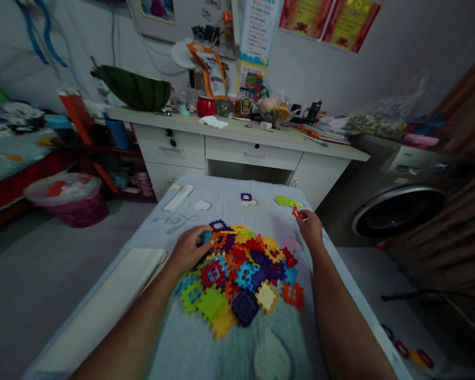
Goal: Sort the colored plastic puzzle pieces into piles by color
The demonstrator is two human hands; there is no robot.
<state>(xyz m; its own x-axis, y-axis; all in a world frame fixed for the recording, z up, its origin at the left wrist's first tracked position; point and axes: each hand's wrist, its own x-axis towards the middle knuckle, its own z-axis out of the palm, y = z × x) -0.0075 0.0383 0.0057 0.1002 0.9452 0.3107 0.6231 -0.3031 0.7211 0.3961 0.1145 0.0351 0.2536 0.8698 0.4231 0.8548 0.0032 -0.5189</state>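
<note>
A heap of toothed interlocking plastic tiles [245, 274] in many colours lies on the cloth-covered table [206, 348]. At the heap's far left edge, my left hand [192, 247] is curled round a blue and purple tile [202, 239], its thumb close to an orange one [218, 240]. Away to the right, my right hand [311, 227] pinches a small orange-red toothed tile [296, 211] above the table's right side. Near that hand lies a light green tile [285, 201]. Farther back, a purple square frame tile [246, 197] sits alone.
A white narrow box [178, 199] lies at the table's far left. Folded pale material [103, 306] runs along its left edge. Beyond stands a white desk [245, 142] with jars and clutter. A washing machine [396, 195] is at right, a pink bin [69, 203] at left.
</note>
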